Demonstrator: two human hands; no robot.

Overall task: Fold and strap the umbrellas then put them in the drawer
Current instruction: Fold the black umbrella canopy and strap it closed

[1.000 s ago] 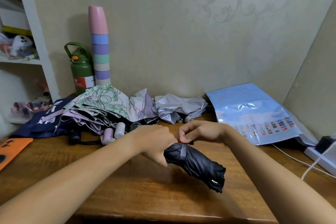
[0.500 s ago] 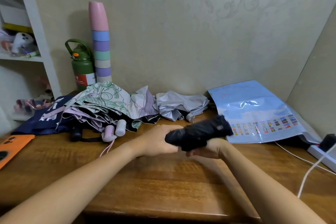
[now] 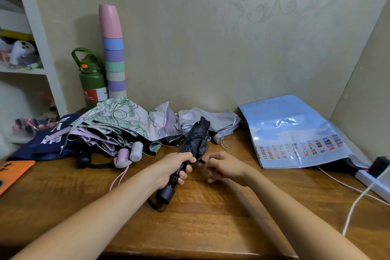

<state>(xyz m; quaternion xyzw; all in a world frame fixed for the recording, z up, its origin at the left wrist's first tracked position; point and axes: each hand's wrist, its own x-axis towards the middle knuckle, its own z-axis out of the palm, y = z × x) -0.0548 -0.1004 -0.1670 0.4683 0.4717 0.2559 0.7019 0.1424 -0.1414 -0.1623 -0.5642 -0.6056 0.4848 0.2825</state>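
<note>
A folded black umbrella (image 3: 195, 139) stands tilted over the wooden desk (image 3: 211, 217), tip pointing away and handle toward me. My left hand (image 3: 176, 168) grips it just above the handle. My right hand (image 3: 224, 167) sits close beside it on the right, fingers curled, and seems to pinch the loose end of its black strap (image 3: 201, 161). Behind lie unfolded umbrellas: a green floral one (image 3: 118, 116), a lilac one (image 3: 92, 139), a navy one (image 3: 48, 140) and a silver one (image 3: 217, 121).
A green bottle (image 3: 92, 82) and stacked pastel cups (image 3: 114, 53) stand against the back wall. A blue plastic bag (image 3: 295, 133) lies at right, with a power strip (image 3: 371, 177) and white cables beyond. An orange phone (image 3: 12, 172) lies at the left edge beside white shelves (image 3: 42, 48).
The black umbrella has swung from lying sideways to pointing away from me, handle near. My right hand has come out from under it to its right side.
</note>
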